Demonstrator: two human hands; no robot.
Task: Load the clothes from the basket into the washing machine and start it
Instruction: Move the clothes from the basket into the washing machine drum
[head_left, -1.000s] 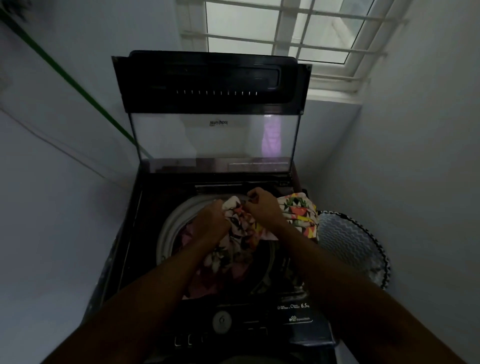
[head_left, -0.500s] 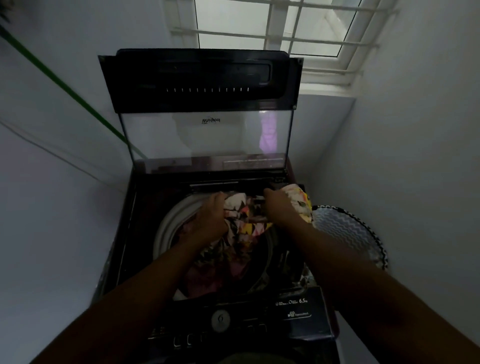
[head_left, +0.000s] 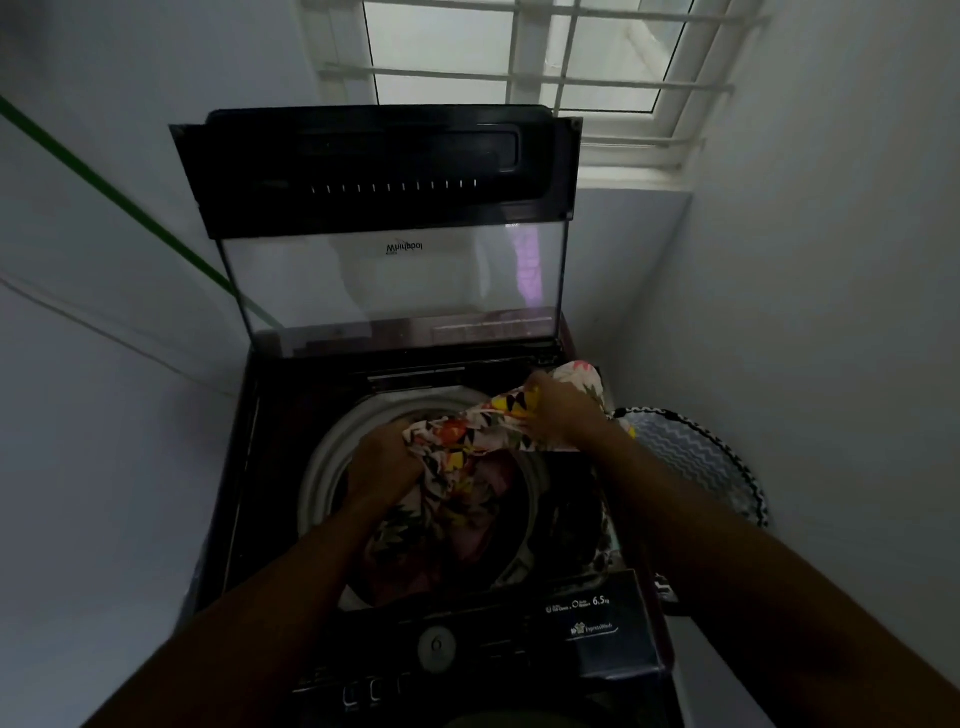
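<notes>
Floral cloth (head_left: 470, 441), white with red, yellow and black print, stretched between two hands over the open washing machine (head_left: 270, 467). Left hand (head_left: 384, 457) reaching in from the lower left with forearm extended, knuckles up, fingers curled tight around one bunched end of the cloth, low over the pale drum rim (head_left: 332, 452). Right hand (head_left: 558, 410) extended from the lower right, higher and farther back than the left, fingers curled over the cloth's other end near the machine's back right corner, with more of the print spilling past the knuckles to the right. Below and between the two grips, cloth hanging down into the drum onto darker pinkish garments (head_left: 488, 519). Just right of the right wrist, a zigzag-patterned basket (head_left: 691, 457) beside the machine. Behind both hands, glass lid (head_left: 395, 280) standing upright.
</notes>
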